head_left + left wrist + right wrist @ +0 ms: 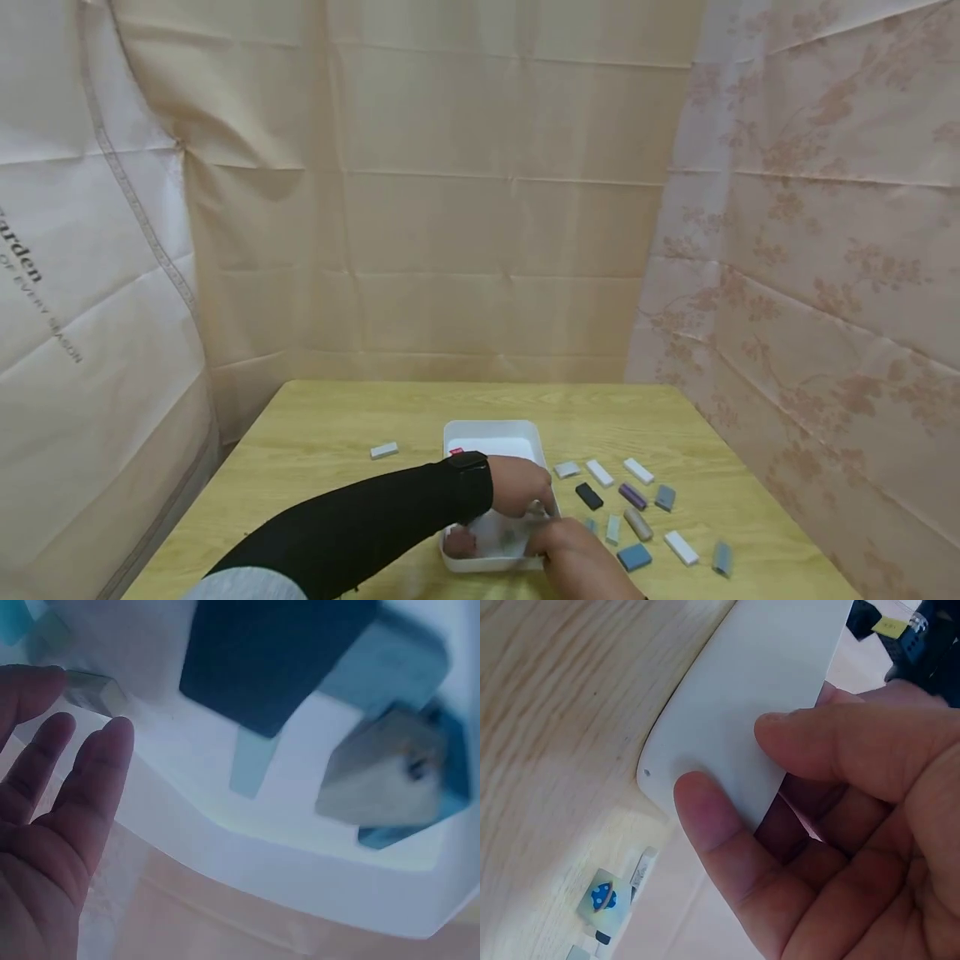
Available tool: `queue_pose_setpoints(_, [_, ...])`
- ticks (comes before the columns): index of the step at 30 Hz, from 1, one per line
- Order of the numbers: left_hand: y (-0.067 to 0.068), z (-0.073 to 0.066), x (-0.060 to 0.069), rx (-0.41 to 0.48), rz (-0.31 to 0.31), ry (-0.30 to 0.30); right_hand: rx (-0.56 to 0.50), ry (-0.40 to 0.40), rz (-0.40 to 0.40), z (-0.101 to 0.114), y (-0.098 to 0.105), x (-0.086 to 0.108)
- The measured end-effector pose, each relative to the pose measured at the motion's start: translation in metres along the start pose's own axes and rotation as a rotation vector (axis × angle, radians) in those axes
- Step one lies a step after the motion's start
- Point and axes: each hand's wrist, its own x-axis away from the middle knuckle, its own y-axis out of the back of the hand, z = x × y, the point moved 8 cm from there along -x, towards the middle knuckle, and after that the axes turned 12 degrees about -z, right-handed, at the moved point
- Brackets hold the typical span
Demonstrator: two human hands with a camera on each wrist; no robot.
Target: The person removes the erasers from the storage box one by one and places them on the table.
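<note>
A white tray point(491, 429) stands near the front of the table, with small rectangular blocks inside. My right hand point(581, 557) holds its near right corner; in the right wrist view, thumb and forefinger lie against the outside wall and other fingers pass behind the edge. My left hand point(519, 485) reaches across the tray to its right side. In the left wrist view its fingers are loosely spread beside a small grey block point(97, 691), with no grip visible. A dark blue block point(255, 660) and a blurred beige block point(382, 769) appear farther right in the tray.
Several blocks lie right of the tray on the wooden table point(337, 417), among them a blue block point(634, 557), a black block point(589, 496) and a purple block point(633, 496). Left of the tray lies one white block point(384, 450). Cloth sheets point(480, 208) hang around the table.
</note>
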Motion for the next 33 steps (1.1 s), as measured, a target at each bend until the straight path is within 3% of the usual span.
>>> queue_pose_setpoints(5, [-0.01,0.001,-0.009,0.015,-0.004,-0.005,0.017,0.184,-0.143,0.018,0.009,0.009])
queue_pose_setpoints(7, [-0.015,0.004,-0.011,0.021,-0.026,-0.002,0.034,0.223,-0.186,0.021,0.01,0.013])
queue_pose_setpoints(9, [-0.017,0.008,-0.012,0.028,-0.054,-0.004,0.054,0.186,-0.182,0.019,0.01,0.014])
queue_pose_setpoints(11, [-0.015,0.014,-0.012,0.039,-0.065,0.022,0.063,0.101,-0.124,0.012,0.007,0.011])
queue_pose_setpoints(13, [-0.005,0.024,-0.008,0.081,-0.072,0.089,0.062,-0.006,-0.047,-0.003,-0.001,0.01])
queue_pose_setpoints(15, [0.009,0.04,0.0,0.121,-0.089,0.172,0.075,-0.058,0.001,-0.023,-0.01,0.011])
queue_pose_setpoints(16, [0.015,0.05,0.005,0.144,-0.101,0.218,0.065,-0.072,0.02,-0.029,-0.013,0.011])
queue_pose_setpoints(19, [0.031,0.086,0.026,0.196,-0.159,0.333,0.065,-0.003,-0.006,-0.036,-0.015,0.012])
queue_pose_setpoints(21, [0.034,0.112,0.044,0.184,-0.185,0.4,0.108,0.016,-0.005,-0.028,-0.01,0.01])
queue_pose_setpoints(22, [0.034,0.124,0.055,0.184,-0.192,0.443,0.124,0.024,-0.008,-0.012,-0.002,0.008])
queue_pose_setpoints(25, [0.031,0.152,0.091,0.157,-0.211,0.554,0.169,-0.043,0.007,0.005,0.007,0.006])
queue_pose_setpoints(29, [0.015,0.173,0.136,0.137,-0.197,0.681,0.152,-0.079,-0.017,0.009,0.009,0.006])
queue_pose_setpoints(33, [-0.003,0.184,0.164,0.151,-0.166,0.775,0.136,-0.084,-0.02,0.007,0.004,0.006])
